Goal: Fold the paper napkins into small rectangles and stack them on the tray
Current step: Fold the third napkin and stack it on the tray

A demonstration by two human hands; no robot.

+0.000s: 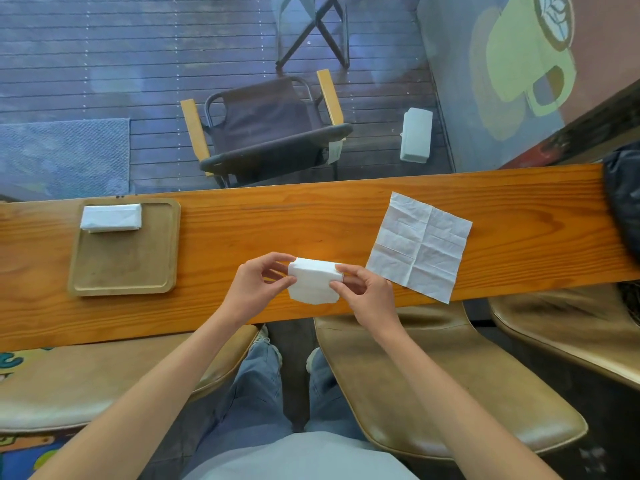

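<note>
A partly folded white napkin (311, 280) is held just above the wooden counter, near its front edge. My left hand (258, 284) pinches its left end and my right hand (363, 294) pinches its right end. To the right, an unfolded creased napkin (420, 245) lies flat on the counter. At the far left sits a wooden tray (124, 268) with a small stack of folded napkins (111, 217) in its back left corner.
The narrow wooden counter (311, 220) runs left to right against a window. A dark bag (623, 199) rests at its right end. Tan stools (433, 393) stand below the counter edge on both sides of my legs.
</note>
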